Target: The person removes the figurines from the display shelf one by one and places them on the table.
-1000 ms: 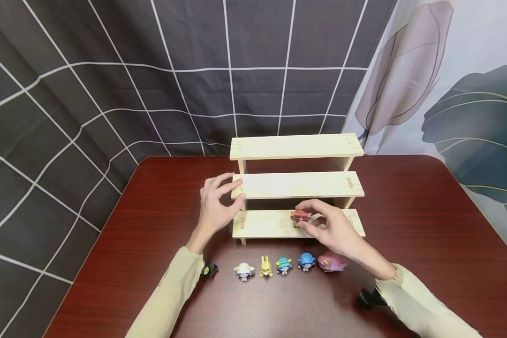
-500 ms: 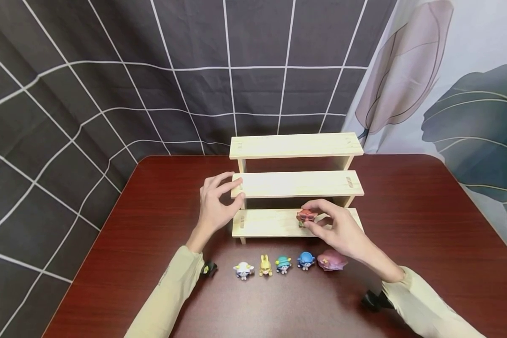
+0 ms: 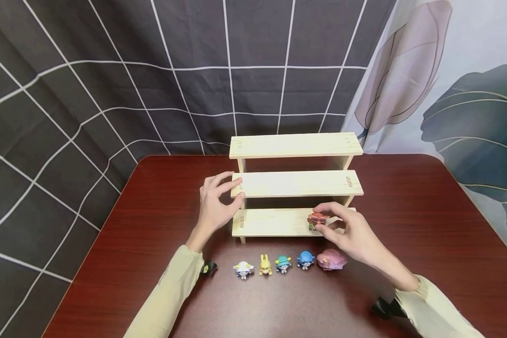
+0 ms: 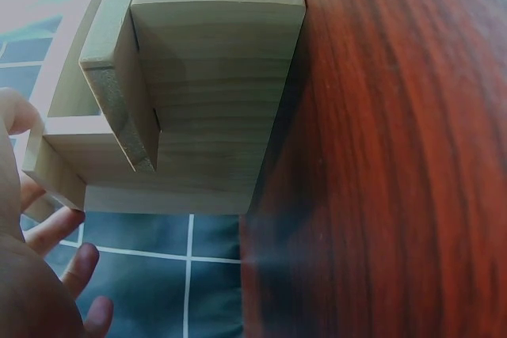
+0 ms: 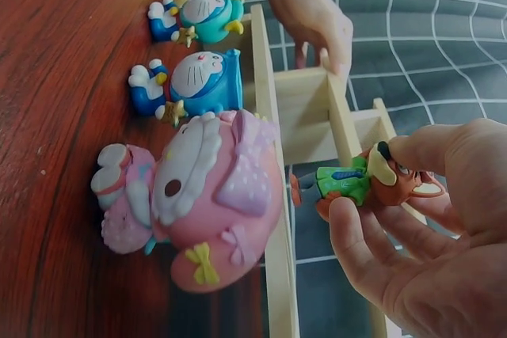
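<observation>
My right hand pinches a small fox-like figurine with a reddish-brown head and green coat, between thumb and fingers. In the head view, the figurine is over the right part of the bottom step of a three-tier wooden display stand. Its feet are close to that board; I cannot tell if they touch. With thumb and fingers, my left hand grips the left end of the middle step, its other fingers spread in the left wrist view.
In front of the stand, a row holds a white-hatted figurine, a yellow rabbit-eared one, a teal-hatted one, a blue one and a larger pink one. Behind the reddish-brown table hangs a dark checked curtain.
My right hand has moved to the right along the bottom step, carrying the fox-like figurine. The left hand has stayed on the middle step.
</observation>
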A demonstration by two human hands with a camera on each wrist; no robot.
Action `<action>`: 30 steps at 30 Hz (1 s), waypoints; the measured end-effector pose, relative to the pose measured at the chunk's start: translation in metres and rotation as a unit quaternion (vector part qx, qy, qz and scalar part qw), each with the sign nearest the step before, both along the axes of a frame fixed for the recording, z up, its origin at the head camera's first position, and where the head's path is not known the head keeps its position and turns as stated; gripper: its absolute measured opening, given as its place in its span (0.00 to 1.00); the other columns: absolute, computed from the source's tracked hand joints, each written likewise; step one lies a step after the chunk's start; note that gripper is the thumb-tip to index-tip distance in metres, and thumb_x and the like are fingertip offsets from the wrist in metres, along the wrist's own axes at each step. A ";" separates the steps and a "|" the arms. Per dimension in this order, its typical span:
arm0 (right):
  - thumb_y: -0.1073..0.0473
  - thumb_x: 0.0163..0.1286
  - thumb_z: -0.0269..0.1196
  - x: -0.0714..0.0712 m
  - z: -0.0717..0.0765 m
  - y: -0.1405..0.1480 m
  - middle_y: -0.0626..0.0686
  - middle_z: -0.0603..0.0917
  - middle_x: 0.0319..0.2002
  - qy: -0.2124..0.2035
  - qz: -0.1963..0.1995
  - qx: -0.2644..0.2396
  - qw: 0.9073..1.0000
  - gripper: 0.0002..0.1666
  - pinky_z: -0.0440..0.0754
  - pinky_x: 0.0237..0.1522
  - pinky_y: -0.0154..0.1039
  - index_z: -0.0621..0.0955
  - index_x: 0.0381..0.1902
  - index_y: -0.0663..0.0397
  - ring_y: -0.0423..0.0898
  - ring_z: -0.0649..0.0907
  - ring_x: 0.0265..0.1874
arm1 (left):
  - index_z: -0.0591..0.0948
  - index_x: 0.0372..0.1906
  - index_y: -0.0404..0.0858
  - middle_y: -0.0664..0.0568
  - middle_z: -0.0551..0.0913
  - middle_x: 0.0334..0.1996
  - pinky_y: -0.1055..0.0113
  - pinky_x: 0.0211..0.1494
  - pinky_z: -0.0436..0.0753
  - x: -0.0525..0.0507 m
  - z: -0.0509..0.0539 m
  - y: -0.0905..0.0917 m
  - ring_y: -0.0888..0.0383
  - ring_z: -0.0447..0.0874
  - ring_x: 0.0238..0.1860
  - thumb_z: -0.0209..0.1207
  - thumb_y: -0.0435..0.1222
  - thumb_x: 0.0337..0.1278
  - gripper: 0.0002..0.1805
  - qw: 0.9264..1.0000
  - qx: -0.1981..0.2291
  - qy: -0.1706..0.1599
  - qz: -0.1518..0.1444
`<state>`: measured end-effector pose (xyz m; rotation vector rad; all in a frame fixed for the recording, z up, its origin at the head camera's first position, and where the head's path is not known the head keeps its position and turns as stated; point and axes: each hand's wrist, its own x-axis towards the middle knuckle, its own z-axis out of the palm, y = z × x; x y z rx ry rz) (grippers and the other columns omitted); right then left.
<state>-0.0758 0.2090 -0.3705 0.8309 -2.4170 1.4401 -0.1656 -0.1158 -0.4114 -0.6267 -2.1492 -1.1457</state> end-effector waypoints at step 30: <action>0.83 0.53 0.68 0.035 -0.001 0.041 0.54 0.86 0.40 -0.017 -0.037 0.000 0.999 0.27 0.81 0.41 0.30 0.80 0.51 0.63 0.41 0.86 0.36 | 0.90 0.48 0.41 0.46 0.83 0.54 0.43 0.52 0.63 -0.001 -0.001 -0.001 0.46 0.73 0.52 0.69 0.39 0.48 0.18 1.000 0.000 -0.010 0.002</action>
